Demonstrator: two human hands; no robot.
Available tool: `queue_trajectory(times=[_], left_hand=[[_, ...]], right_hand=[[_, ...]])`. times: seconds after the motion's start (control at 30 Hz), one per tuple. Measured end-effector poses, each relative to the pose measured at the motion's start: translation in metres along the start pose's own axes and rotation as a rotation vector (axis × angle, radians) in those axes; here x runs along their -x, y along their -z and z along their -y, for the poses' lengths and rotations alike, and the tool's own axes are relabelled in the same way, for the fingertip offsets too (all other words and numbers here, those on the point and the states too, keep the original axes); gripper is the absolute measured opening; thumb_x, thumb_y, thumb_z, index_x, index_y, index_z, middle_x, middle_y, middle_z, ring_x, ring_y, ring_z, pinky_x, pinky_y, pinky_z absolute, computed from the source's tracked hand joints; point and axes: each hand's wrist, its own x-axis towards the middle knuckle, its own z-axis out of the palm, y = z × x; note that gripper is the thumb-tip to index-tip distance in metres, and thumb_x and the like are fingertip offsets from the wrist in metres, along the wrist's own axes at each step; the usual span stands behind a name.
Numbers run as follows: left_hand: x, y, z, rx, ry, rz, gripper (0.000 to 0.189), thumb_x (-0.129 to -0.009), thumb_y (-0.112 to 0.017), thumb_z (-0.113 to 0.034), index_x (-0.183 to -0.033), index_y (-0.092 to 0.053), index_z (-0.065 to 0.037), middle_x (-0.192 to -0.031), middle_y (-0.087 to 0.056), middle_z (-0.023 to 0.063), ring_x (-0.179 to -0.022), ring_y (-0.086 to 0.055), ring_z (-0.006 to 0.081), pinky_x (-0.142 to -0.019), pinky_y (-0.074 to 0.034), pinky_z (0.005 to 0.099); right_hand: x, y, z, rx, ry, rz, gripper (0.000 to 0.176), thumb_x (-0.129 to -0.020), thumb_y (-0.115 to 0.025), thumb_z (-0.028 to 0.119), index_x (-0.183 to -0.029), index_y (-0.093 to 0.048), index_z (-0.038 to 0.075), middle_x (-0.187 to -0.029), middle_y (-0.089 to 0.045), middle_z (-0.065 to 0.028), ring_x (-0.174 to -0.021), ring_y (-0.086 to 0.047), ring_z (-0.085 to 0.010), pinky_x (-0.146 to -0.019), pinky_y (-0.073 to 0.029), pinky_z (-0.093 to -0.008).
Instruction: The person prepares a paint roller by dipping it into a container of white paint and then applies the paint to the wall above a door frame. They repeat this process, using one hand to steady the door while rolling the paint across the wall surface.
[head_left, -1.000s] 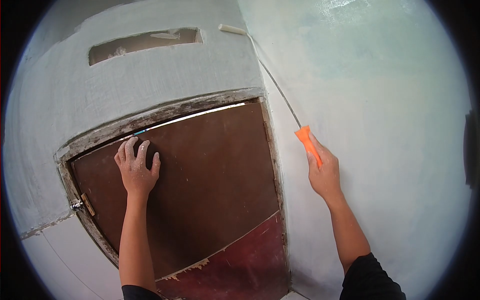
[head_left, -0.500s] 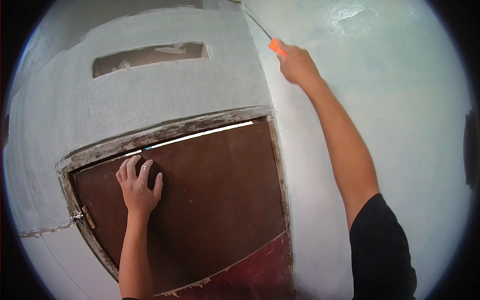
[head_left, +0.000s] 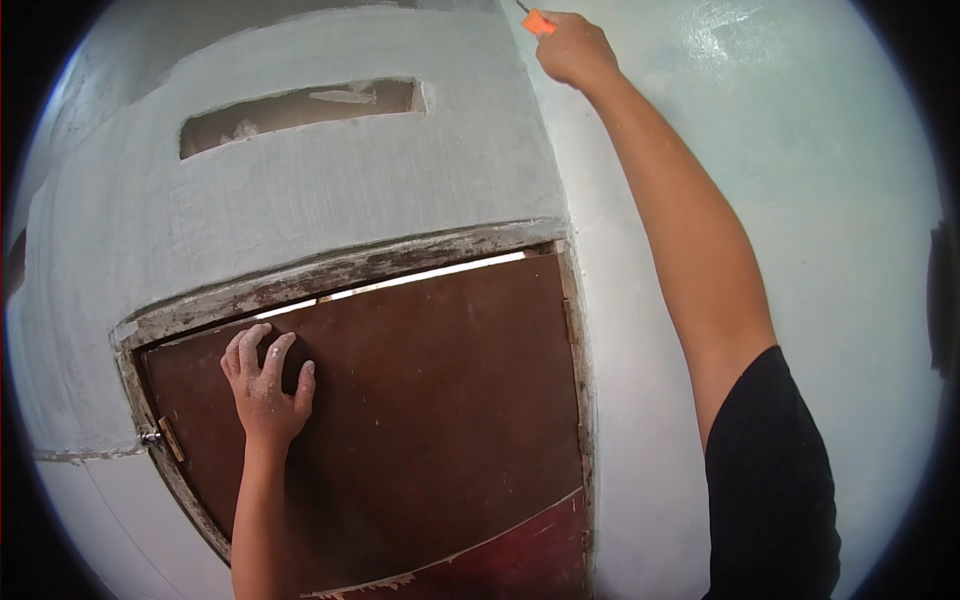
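Note:
My right hand (head_left: 578, 50) is raised high at the wall corner, its fingers closed round the orange handle (head_left: 539, 22) of what looks like a paint roller. A short piece of its thin metal rod shows; the head is beyond the top of the view. Lower left, my left hand (head_left: 266, 385) rests against the brown door (head_left: 430, 400) near its top edge. Its fingers are spread and slightly bent, with pale dust or paint on them, and it holds nothing.
Above the door, a worn wooden frame (head_left: 350, 272) borders a grey-white wall (head_left: 330, 190) with a slot-shaped opening (head_left: 300, 118). On the right stands a pale wall (head_left: 830, 260) with a shiny patch near the top. A metal latch (head_left: 150, 438) sits at the frame's left.
My right hand has moved up and slightly left with the roller, whose head has left the view. The view has shifted a little; my left hand stays on the door.

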Motion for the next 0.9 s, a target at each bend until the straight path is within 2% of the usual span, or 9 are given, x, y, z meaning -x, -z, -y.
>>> queue_trajectory(times=[0.07, 0.1, 0.2, 0.33, 0.47, 0.57, 0.67, 0.73, 0.9], left_hand=[[-0.001, 0.0, 0.0, -0.014, -0.015, -0.011, 0.039, -0.075, -0.072, -0.022, -0.11, -0.065, -0.009, -0.122, -0.052, 0.0131, -0.118, -0.046, 0.0353, -0.1, -0.035, 0.0479], [-0.001, 0.0, 0.0, -0.011, -0.019, -0.011, 0.038, -0.075, -0.072, -0.022, -0.11, -0.065, -0.009, -0.122, -0.052, 0.0132, -0.118, -0.046, 0.0356, -0.1, -0.035, 0.048], [0.0, 0.0, -0.001, -0.013, -0.013, -0.015, 0.038, -0.075, -0.072, -0.022, -0.11, -0.065, -0.009, -0.122, -0.052, 0.0134, -0.118, -0.046, 0.0358, -0.1, -0.035, 0.048], [0.0, -0.002, -0.001, -0.012, 0.0, -0.025, 0.037, -0.076, -0.071, -0.022, -0.111, -0.065, -0.01, -0.121, -0.052, 0.0133, -0.118, -0.046, 0.0357, -0.1, -0.035, 0.0481], [0.0, 0.001, -0.002, 0.013, 0.022, -0.013, 0.036, -0.077, -0.07, -0.018, -0.111, -0.063, -0.008, -0.122, -0.053, 0.0152, -0.119, -0.046, 0.0367, -0.101, -0.035, 0.0483], [-0.001, 0.003, 0.0, 0.017, 0.005, -0.028, 0.038, -0.075, -0.072, -0.023, -0.11, -0.065, -0.009, -0.119, -0.053, 0.0128, -0.116, -0.047, 0.0348, -0.098, -0.036, 0.0468], [0.0, 0.001, 0.0, -0.012, 0.003, -0.054, 0.038, -0.075, -0.073, -0.024, -0.109, -0.065, -0.01, -0.118, -0.053, 0.0126, -0.115, -0.048, 0.0346, -0.097, -0.037, 0.0466], [-0.001, 0.002, 0.0, -0.015, 0.001, -0.054, 0.038, -0.075, -0.073, -0.025, -0.109, -0.065, -0.009, -0.119, -0.053, 0.0127, -0.115, -0.048, 0.0344, -0.097, -0.037, 0.0467], [0.001, 0.002, 0.002, -0.001, 0.015, -0.023, 0.039, -0.076, -0.071, -0.023, -0.112, -0.064, -0.008, -0.122, -0.052, 0.0141, -0.118, -0.046, 0.0358, -0.1, -0.035, 0.0483]], right_hand=[[0.006, -0.025, -0.012, 0.02, 0.092, -0.221, 0.045, -0.096, -0.048, 0.02, -0.14, -0.052, 0.027, -0.102, -0.07, -0.0145, -0.086, -0.067, -0.0278, -0.077, -0.055, -0.0402], [0.016, -0.02, -0.009, -0.032, 0.064, -0.118, 0.045, -0.096, -0.048, 0.02, -0.14, -0.052, 0.025, -0.115, -0.067, -0.0154, -0.103, -0.064, -0.0307, -0.088, -0.052, -0.0404], [0.016, -0.016, -0.003, 0.057, 0.1, -0.035, 0.061, -0.083, -0.05, 0.001, -0.142, -0.049, 0.017, -0.116, -0.066, -0.0158, -0.102, -0.067, -0.0275, -0.084, -0.056, -0.0382], [0.019, -0.025, -0.009, 0.115, 0.154, -0.041, 0.057, -0.086, -0.049, 0.002, -0.141, -0.047, 0.015, -0.115, -0.066, -0.0166, -0.102, -0.066, -0.0305, -0.084, -0.056, -0.0401], [0.085, -0.023, -0.029, 0.067, 0.286, -0.041, 0.046, -0.093, -0.05, 0.01, -0.139, -0.044, 0.013, -0.106, -0.066, -0.022, -0.097, -0.064, -0.0414, -0.083, -0.053, -0.0466], [0.184, -0.01, -0.028, -0.093, 0.137, 0.019, 0.049, -0.095, -0.051, 0.011, -0.143, -0.041, 0.013, -0.098, -0.067, -0.0238, -0.094, -0.064, -0.0422, -0.082, -0.051, -0.0492], [0.207, -0.009, -0.032, -0.143, 0.06, 0.053, 0.052, -0.095, -0.051, 0.012, -0.145, -0.039, 0.013, -0.097, -0.067, -0.024, -0.093, -0.064, -0.0422, -0.081, -0.051, -0.05], [0.192, -0.016, -0.031, -0.155, 0.029, 0.068, 0.053, -0.095, -0.051, 0.012, -0.146, -0.038, 0.014, -0.097, -0.067, -0.0239, -0.094, -0.064, -0.0421, -0.08, -0.051, -0.0501], [0.028, -0.045, -0.017, 0.052, 0.261, -0.065, 0.053, -0.095, -0.05, 0.018, -0.147, -0.039, 0.015, -0.104, -0.066, -0.0249, -0.096, -0.063, -0.0428, -0.084, -0.05, -0.0485]])
